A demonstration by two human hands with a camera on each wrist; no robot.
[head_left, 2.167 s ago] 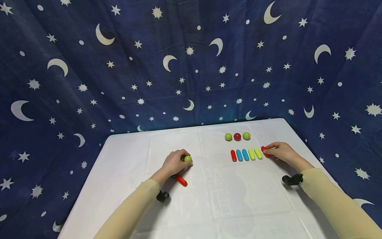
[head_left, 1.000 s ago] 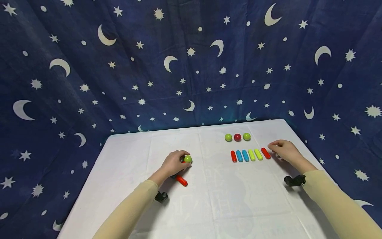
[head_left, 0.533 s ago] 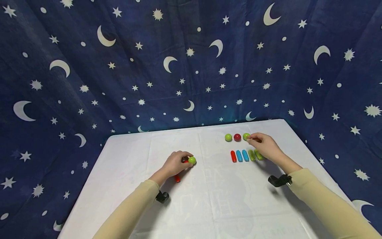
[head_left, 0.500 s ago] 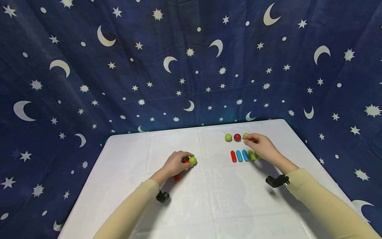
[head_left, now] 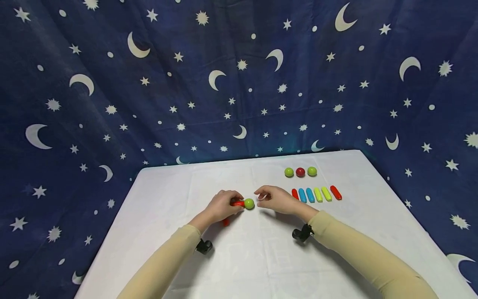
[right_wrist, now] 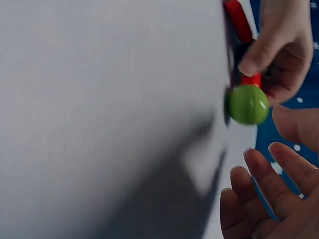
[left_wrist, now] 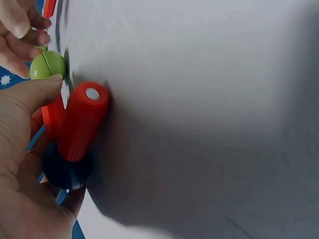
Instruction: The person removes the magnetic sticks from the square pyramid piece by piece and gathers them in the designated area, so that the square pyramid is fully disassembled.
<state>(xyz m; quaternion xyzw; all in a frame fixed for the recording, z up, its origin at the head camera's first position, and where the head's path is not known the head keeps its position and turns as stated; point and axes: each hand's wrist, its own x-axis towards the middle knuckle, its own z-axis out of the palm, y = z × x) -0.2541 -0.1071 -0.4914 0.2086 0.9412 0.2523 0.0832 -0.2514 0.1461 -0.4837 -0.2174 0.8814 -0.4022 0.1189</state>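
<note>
My left hand [head_left: 221,206] pinches a red toy rod [head_left: 238,203] between thumb and fingers, close over the white table. A light-green ball [head_left: 249,203] sits on the rod's right end. In the left wrist view, a dark blue ball [left_wrist: 65,172] shows under the hand, with a second red rod [left_wrist: 84,119] sticking out from it. My right hand [head_left: 279,200] is just right of the green ball, fingers loosely bent and apart, nothing between them. The right wrist view shows a gap between its fingertips and the green ball [right_wrist: 248,104].
Right of the hands lies a row of rods: red, blue [head_left: 310,195], yellow [head_left: 326,194] and a red rod [head_left: 335,192] at the end. Behind them are two green balls and a red ball [head_left: 300,172]. A dark blue star-patterned cloth [head_left: 224,83] hangs behind the table.
My right hand let go of the end red rod, passed over the row and came left beside the green ball. My left hand turned the joined pieces, and the green ball shifted right.
</note>
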